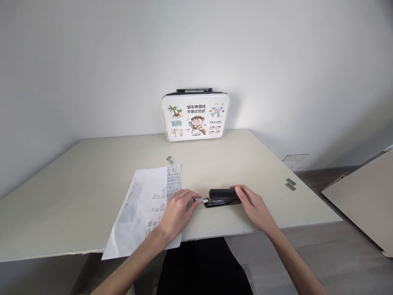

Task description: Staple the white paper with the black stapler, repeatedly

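Delicately, the thumb and index finger of the left hand [178, 208] pinch a small silvery piece [198, 199] at the front end of the black stapler [223, 193]. Opposite them, the fingers of the right hand [254, 205] are closed around the stapler's rear end, the thumb lying near its top. The stapler is near the front edge of the pale table [92, 184], lengthwise between the two hands; a narrow gap shows between its upper arm and its base at the front. Just left of it, a printed sheet of paper [132, 205] lies partly under the left hand and forearm, its lower end hanging over the table edge. Beyond the paper's top edge are two short staple strips [169, 159], and two more strips [290, 184] lie near the table's right edge. Farthest back, a white case [196, 119] with cartoon pictures and a dark handle stands upright near the wall [123, 73]
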Available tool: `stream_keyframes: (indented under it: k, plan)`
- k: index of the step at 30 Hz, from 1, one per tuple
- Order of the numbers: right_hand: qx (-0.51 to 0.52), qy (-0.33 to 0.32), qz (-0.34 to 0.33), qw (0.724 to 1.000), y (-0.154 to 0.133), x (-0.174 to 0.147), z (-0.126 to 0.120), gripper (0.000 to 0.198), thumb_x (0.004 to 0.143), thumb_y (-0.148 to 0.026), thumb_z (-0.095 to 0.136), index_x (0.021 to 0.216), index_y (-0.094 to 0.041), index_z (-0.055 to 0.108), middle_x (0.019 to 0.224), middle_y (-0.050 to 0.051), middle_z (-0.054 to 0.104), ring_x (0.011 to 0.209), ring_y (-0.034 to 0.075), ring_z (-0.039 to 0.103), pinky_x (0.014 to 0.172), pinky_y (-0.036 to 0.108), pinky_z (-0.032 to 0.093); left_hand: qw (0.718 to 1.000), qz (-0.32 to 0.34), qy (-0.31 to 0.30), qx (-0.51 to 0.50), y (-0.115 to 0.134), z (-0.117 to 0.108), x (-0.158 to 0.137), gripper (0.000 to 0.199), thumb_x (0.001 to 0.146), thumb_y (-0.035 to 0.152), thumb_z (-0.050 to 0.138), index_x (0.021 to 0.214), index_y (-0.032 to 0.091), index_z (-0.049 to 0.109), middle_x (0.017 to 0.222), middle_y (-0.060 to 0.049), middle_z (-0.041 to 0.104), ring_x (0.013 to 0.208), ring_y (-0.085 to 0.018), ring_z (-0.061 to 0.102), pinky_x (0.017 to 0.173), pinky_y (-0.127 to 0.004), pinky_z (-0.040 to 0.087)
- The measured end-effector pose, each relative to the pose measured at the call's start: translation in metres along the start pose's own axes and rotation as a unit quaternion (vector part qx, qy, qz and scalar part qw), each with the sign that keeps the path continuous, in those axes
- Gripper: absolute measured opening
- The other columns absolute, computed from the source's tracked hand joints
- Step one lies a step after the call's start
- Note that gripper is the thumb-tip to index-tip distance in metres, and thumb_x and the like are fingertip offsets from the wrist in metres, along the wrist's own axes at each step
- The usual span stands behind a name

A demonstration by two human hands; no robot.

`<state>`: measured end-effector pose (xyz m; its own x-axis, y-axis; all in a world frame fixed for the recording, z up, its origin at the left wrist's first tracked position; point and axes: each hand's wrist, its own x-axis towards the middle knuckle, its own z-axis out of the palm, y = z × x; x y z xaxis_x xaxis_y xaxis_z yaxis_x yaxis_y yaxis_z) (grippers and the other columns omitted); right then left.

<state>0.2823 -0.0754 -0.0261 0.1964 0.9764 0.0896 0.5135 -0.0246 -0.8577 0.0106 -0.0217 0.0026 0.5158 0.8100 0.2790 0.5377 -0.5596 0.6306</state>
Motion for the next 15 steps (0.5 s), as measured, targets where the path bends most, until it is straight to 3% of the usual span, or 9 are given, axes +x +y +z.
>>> stream_keyframes:
  k: [9,15]
  plan:
    - [-0.005,-0.003,0.007,1.000,-0.0011,-0.0010,-0.0008,0.053,0.105,-0.065,0.036,0.124,-0.028,0.070,0.120,0.005,0.075,0.105,0.027,0.068,0.085,0.034,0.053,1.000,-0.015,-0.002,-0.008,-0.0012,-0.0001,-0.0009,0.018,0.104,0.034,0.055,0.110,0.028,0.070,0.102,-0.002,0.074,0.094,-0.023,0.070,0.090,-0.042,0.057]
    - [0.000,-0.006,0.010,1.000,-0.0008,-0.0013,-0.0002,0.054,0.105,-0.065,0.037,0.124,-0.027,0.070,0.122,0.006,0.075,0.107,0.027,0.068,0.084,0.034,0.053,1.000,-0.008,-0.006,-0.004,-0.0012,0.0033,-0.0014,0.018,0.104,0.036,0.057,0.110,0.027,0.070,0.106,-0.003,0.075,0.101,-0.025,0.070,0.092,-0.046,0.057]
